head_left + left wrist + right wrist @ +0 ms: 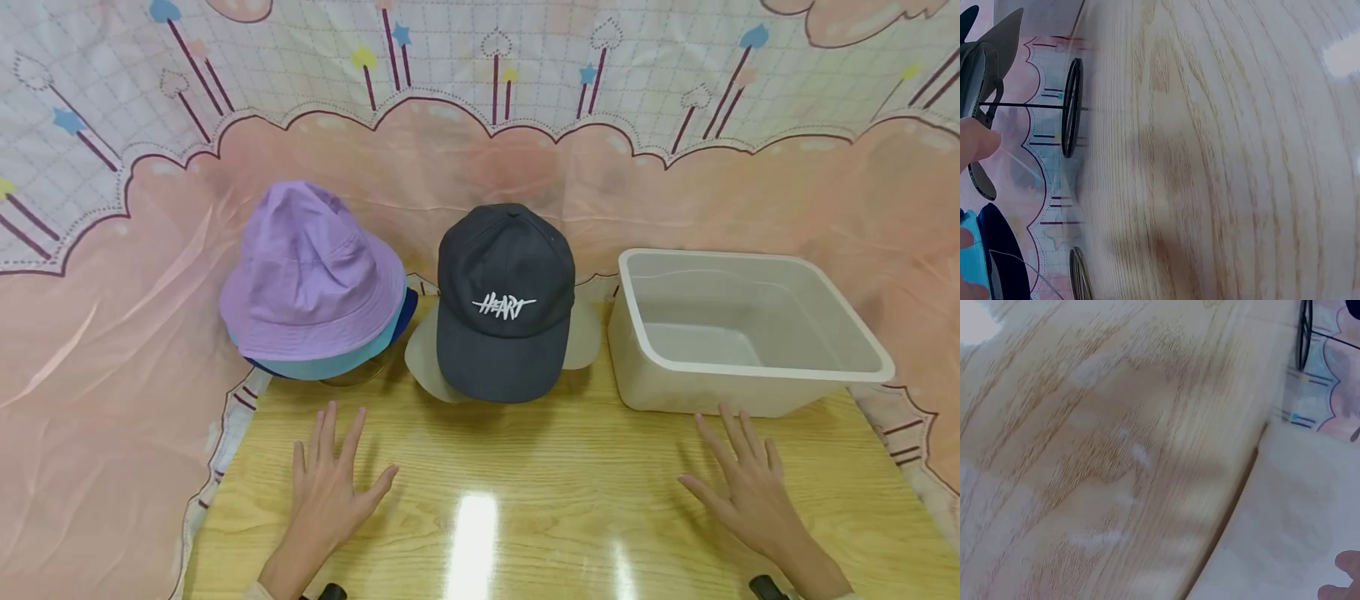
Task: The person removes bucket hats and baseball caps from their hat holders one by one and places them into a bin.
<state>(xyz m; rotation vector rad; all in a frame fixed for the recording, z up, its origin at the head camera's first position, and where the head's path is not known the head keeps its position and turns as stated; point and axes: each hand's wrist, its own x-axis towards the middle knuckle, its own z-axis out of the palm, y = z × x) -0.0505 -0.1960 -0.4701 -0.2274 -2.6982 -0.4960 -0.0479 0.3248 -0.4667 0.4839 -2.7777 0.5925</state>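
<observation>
While left hand (326, 496) and right hand (750, 500) spread empty fingers (352, 437), I'd judge handling unstarted.
Bucket hats (307, 275), caps (506, 258) and bin (675, 387) all sit ungripped.

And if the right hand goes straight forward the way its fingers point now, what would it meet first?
The right hand would most likely meet the pale bin first, at its front wall, though the hand's height and any gap between them are hard to judge.

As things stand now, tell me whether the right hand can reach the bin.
Likely yes: the right hand is empty, close in front of the bin, with nothing seen between them.
</observation>
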